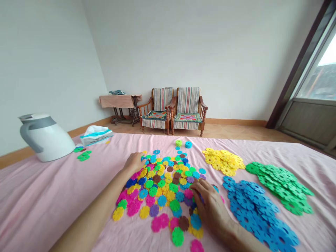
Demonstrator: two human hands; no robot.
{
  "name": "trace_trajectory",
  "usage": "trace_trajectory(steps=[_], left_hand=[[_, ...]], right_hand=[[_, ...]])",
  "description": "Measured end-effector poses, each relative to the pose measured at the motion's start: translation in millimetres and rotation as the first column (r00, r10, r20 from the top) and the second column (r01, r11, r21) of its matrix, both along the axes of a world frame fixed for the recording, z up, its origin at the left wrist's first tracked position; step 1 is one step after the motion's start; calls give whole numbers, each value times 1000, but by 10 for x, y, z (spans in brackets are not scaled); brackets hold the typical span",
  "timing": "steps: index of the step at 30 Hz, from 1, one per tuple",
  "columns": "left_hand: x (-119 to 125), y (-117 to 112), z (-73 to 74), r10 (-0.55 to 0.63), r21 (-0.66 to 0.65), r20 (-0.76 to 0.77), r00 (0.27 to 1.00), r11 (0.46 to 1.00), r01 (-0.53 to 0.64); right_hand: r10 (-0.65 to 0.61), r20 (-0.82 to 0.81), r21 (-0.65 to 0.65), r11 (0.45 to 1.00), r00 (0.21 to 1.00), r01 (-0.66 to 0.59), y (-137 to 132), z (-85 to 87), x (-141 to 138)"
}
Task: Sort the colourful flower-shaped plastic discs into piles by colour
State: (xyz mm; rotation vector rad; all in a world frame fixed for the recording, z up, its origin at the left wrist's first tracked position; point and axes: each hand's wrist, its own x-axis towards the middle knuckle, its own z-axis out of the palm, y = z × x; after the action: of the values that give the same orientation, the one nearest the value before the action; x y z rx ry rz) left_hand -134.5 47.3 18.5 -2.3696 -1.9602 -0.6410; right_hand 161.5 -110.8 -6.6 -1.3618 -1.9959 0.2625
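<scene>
A mixed heap of plastic snowflake discs (165, 180) in pink, yellow, green, blue, brown and purple lies spread on the pink cloth. At the heap's far left edge is my left hand (134, 161), its fingers curled together with a blue snowflake disc (143, 158) at the fingertips. My right hand (210, 199) rests low over the heap's right side, palm down. Its fingers are bent and somewhat apart, touching discs, and I see nothing gripped in it. Just right of it lies a pile of blue discs (256, 206).
Sorted piles of yellow discs (223, 161) and green discs (283, 185) lie to the right. Beyond the heap stand small stacks of light green discs (179, 143) and blue discs (188, 144). At left are a white kettle (49, 140), a tissue pack (96, 135) and loose green discs (84, 156).
</scene>
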Motion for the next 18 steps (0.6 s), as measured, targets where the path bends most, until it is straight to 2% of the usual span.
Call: trace_trajectory(steps=[6,13,18], left_hand=[[15,-25,-21,-3,-39,53,999,999,6],[68,-15,55,19,-64,202,979,998,-6],[323,25,78,-3,-108,367,930,993,46]], right_hand=[[28,-60,0,1000,998,-28,26,-49,29],[35,-60,-25,999,998,-37,33,-55,28],[15,-37,25,1000,999,-14,21,-91,16]])
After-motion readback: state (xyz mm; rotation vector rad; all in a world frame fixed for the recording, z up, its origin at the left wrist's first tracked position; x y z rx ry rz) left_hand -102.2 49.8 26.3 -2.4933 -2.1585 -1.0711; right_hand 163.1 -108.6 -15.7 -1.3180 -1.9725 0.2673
